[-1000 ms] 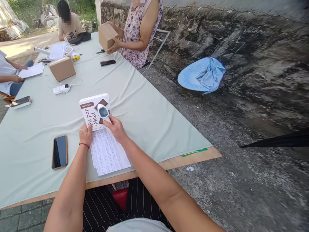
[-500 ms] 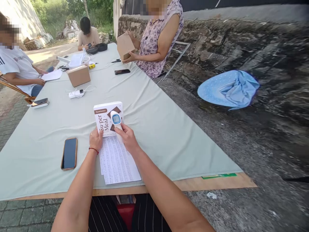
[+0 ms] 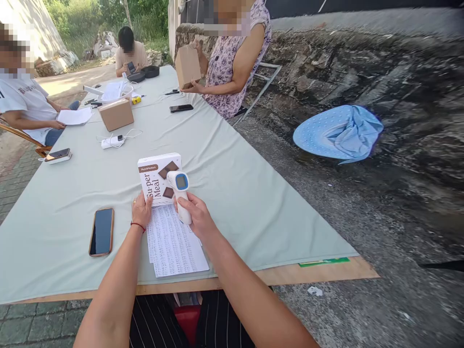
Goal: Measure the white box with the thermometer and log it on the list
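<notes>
My left hand grips the lower left edge of a white box with brown print and pictures of dark squares. In my right hand is a white infrared thermometer, its blue-rimmed screen facing me. The fingers of that hand are wrapped round the handle, in front of the box's right side. Below the box lie printed sheets covered in dense rows of small text, partly under my right wrist. A phone in a brown case lies left of my left forearm.
The pale green cloth covers a long table. Farther up are a white corded device, a cardboard box and a black phone. Three people sit around it; one at right holds a carton. A blue hat rests by the wall.
My right hand has moved the thermometer slightly right and down, off the box's front, and turned it so more of its handle shows. My left hand stays on the box.
</notes>
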A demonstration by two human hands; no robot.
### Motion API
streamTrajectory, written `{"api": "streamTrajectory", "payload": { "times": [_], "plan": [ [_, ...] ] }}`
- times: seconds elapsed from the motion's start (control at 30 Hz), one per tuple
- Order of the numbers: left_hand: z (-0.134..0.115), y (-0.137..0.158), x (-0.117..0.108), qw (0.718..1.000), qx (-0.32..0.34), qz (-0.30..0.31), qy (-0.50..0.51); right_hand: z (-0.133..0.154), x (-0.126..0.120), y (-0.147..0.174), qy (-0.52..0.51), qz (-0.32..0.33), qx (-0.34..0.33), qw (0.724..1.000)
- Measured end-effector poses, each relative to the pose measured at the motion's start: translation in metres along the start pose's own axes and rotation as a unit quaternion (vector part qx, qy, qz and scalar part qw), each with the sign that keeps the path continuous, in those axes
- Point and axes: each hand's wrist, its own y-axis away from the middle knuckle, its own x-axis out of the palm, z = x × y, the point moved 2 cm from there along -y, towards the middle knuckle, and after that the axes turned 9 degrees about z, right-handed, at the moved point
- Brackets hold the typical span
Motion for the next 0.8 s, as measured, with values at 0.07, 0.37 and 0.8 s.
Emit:
{"api": "streamTrajectory", "payload": {
  "times": [0.07, 0.37, 0.8],
  "plan": [
    [0.001, 0.000, 0.000, 1.000, -0.001, -0.004, -0.001, 0.001, -0.001, 0.015, -0.010, -0.006, 0.019, 1.000],
    [0.001, -0.002, -0.004, 1.000, -0.002, -0.003, 0.004, 0.002, 0.004, 0.069, -0.056, -0.040, 0.075, 0.995],
    [0.005, -0.003, -0.006, 1.000, 0.003, -0.020, 0.014, 0.012, -0.004, 0.083, -0.062, -0.034, 0.069, 0.995]
  ]
}}
